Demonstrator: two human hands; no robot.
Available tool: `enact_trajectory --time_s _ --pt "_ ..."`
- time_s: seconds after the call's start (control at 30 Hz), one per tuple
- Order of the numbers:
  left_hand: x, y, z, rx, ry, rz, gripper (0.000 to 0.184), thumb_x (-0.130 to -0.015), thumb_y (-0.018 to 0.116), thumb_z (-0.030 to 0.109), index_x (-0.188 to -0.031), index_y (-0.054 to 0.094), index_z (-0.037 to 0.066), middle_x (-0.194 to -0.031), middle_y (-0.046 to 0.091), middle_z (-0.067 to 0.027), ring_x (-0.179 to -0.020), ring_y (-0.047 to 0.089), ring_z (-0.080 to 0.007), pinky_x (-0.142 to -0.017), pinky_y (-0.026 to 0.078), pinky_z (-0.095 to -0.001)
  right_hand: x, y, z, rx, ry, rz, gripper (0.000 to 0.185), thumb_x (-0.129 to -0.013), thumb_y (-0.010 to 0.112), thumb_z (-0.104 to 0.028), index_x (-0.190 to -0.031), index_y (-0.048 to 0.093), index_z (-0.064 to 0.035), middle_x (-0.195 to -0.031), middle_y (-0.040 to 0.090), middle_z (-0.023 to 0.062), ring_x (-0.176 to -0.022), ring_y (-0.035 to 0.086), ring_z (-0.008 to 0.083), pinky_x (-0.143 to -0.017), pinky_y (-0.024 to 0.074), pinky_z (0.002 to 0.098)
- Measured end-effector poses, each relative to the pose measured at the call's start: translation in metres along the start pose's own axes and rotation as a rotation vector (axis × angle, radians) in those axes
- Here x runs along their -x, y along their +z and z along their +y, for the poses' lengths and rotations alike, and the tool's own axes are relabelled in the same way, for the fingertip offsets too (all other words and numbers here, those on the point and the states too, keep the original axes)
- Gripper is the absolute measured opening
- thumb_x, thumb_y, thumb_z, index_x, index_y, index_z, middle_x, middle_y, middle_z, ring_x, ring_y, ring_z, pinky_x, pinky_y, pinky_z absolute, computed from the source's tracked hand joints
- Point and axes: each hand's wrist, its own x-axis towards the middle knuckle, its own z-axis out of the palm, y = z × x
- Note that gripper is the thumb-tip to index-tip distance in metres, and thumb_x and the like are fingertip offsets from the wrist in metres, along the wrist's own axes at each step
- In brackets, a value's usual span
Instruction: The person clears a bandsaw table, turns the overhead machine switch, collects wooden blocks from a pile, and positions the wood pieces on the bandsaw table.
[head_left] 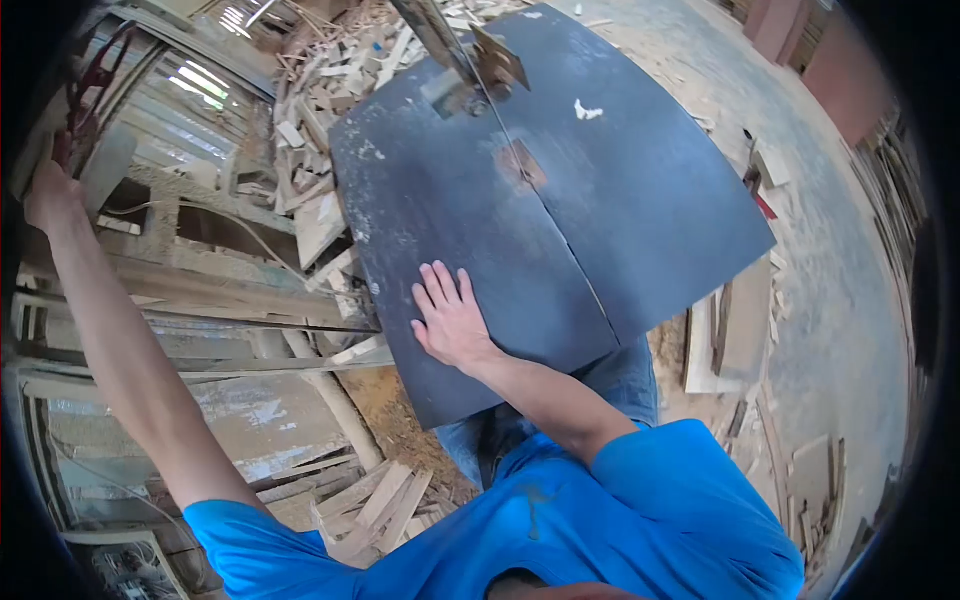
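Observation:
My right hand lies flat on the dark metal saw table, fingers stretched out, to the left of the long slot. Nothing is held in it. Near the far end of the slot, a metal guide assembly comes down to the table, and a worn brownish insert is set into the surface. My left hand reaches out to the far left edge of the view, beside a dark red metal part. Its fingers look closed around something at that dim edge, which I cannot make out.
Wood offcuts are heaped behind and left of the table. Dusty machine framing runs along the left. More scraps lie by my body. Boards lean at the right, and stacked panels stand farther off.

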Motion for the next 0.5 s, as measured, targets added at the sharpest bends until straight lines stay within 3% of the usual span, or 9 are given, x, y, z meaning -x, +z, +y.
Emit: enact_trajectory --time_s 0.1,0.13,0.2,0.27,0.3,0.37,0.43,0.5 --pt "0.076 -0.004 -0.043 0.087 -0.238 -0.195 0.043 -0.091 0.068 -0.002 -0.133 0.055 -0.004 -0.127 0.062 -0.0226 -0.109 0.067 -0.0269 -0.096 0.058 -0.0392 0.002 -0.003 -0.001 0.008 0.021 -0.038 0.060 -0.092 0.058 -0.037 -0.140 0.052 -0.0027 -0.158 0.034 0.0217 -0.150 0.022 0.0378 -0.120 0.0169 0.0578" --pt "0.098 -0.027 -0.078 0.191 -0.260 -0.440 0.041 -0.088 0.071 -0.004 -0.126 0.057 -0.009 -0.116 0.067 -0.0191 -0.101 0.070 -0.0297 -0.095 0.060 -0.0392 0.000 -0.003 -0.001 0.013 0.021 -0.039 0.060 -0.092 0.058 -0.037 -0.141 0.051 -0.0030 -0.158 0.033 0.0215 -0.150 0.022 0.0376 -0.121 0.0161 0.0574" --pt "0.209 -0.018 -0.097 0.311 -0.248 -0.517 0.040 -0.088 0.073 -0.001 -0.125 0.058 0.005 -0.108 0.068 -0.0135 -0.093 0.070 -0.0258 -0.084 0.061 -0.0382 -0.001 -0.001 -0.001 0.026 0.024 -0.040 0.060 -0.092 0.058 -0.037 -0.141 0.051 -0.0035 -0.158 0.033 0.0211 -0.150 0.022 0.0374 -0.121 0.0165 0.0573" --pt "0.297 -0.007 -0.115 0.244 -0.425 -0.446 0.051 -0.088 0.069 -0.006 -0.132 0.046 0.004 -0.106 0.068 -0.0144 -0.093 0.070 -0.0245 -0.079 0.061 -0.0395 -0.001 -0.001 -0.001 0.035 0.026 -0.048 0.060 -0.092 0.058 -0.037 -0.141 0.051 -0.0037 -0.158 0.033 0.0209 -0.150 0.022 0.0373 -0.121 0.0167 0.0574" --pt "0.325 -0.003 -0.139 0.344 -0.567 -0.497 0.043 -0.090 0.065 -0.005 -0.130 0.048 0.002 -0.103 0.068 -0.0150 -0.086 0.071 -0.0247 -0.074 0.063 -0.0363 0.000 0.000 -0.001 0.037 0.028 -0.047 0.060 -0.091 0.058 -0.037 -0.141 0.052 -0.0036 -0.158 0.033 0.0209 -0.150 0.022 0.0373 -0.121 0.0168 0.0574" --pt "0.384 0.003 -0.161 0.207 -0.927 -0.512 0.026 -0.098 0.059 0.009 -0.123 0.053 0.003 -0.103 0.069 -0.0162 -0.075 0.073 -0.0267 -0.061 0.063 -0.0324 -0.002 0.000 -0.001 0.044 0.027 -0.048 0.060 -0.091 0.058 -0.037 -0.140 0.052 -0.0035 -0.158 0.034 0.0209 -0.150 0.022 0.0373 -0.121 0.0171 0.0575" --pt "0.428 0.011 -0.189 0.199 -1.169 -0.596 0.028 -0.099 0.060 0.015 -0.125 0.054 0.005 -0.103 0.069 -0.0155 -0.078 0.073 -0.0263 -0.063 0.061 -0.0348 -0.003 -0.002 -0.002 0.033 0.028 -0.055 0.060 -0.091 0.059 -0.037 -0.140 0.052 -0.0033 -0.157 0.035 0.0211 -0.150 0.023 0.0373 -0.121 0.0173 0.0576" --pt "0.450 0.028 -0.200 0.144 -1.245 -0.744 0.029 -0.100 0.059 0.015 -0.126 0.057 0.003 -0.102 0.070 -0.0133 -0.077 0.071 -0.0211 -0.066 0.059 -0.0304 -0.003 -0.002 -0.002 0.022 0.037 -0.056 0.061 -0.090 0.060 -0.037 -0.140 0.052 -0.0030 -0.156 0.035 0.0214 -0.149 0.024 0.0373 -0.121 0.0175 0.0576"
